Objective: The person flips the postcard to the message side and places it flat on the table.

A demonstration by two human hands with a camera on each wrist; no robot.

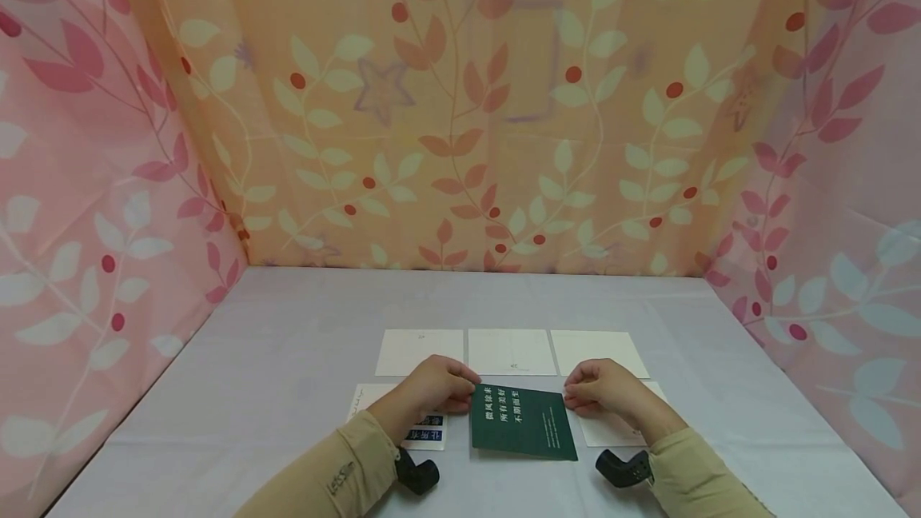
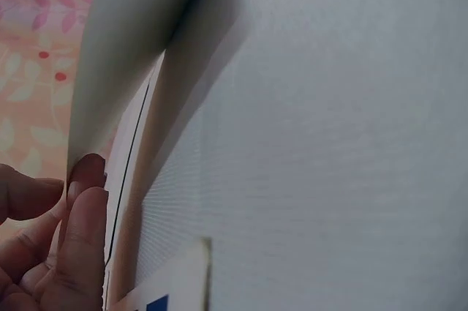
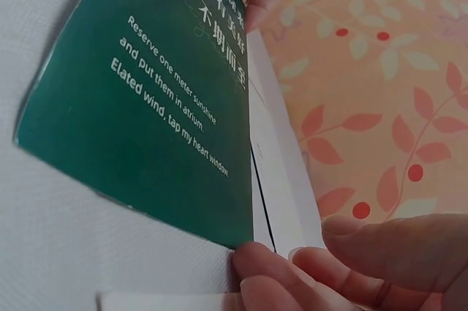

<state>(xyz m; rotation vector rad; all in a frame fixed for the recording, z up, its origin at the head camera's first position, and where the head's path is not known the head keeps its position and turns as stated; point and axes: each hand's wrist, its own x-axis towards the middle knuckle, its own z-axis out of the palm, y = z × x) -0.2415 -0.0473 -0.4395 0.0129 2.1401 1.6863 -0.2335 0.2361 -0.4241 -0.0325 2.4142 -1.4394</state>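
Observation:
A dark green card point(image 1: 523, 422) with white lettering is tilted up off the white cloth, its far edge raised. My left hand point(image 1: 439, 386) pinches it at the far left corner, thumb on one face and fingers on the other. In the left wrist view the card's pale back point(image 2: 121, 55) faces the camera. At the far right corner, my right hand point(image 1: 608, 390) touches the card with its fingertips point(image 3: 256, 256). Its thumb point(image 3: 365, 241) stands apart from the card. English and Chinese text shows on the green face point(image 3: 146, 150) in the right wrist view.
Three white cards lie in a row behind: left point(image 1: 420, 350), middle point(image 1: 512, 346) and right point(image 1: 600, 350). A card with blue print point(image 1: 424, 444) lies partly under my left hand, another white card point(image 1: 612, 434) by my right. Leaf-patterned cloth point(image 1: 460, 142) encloses the table point(image 1: 302, 318).

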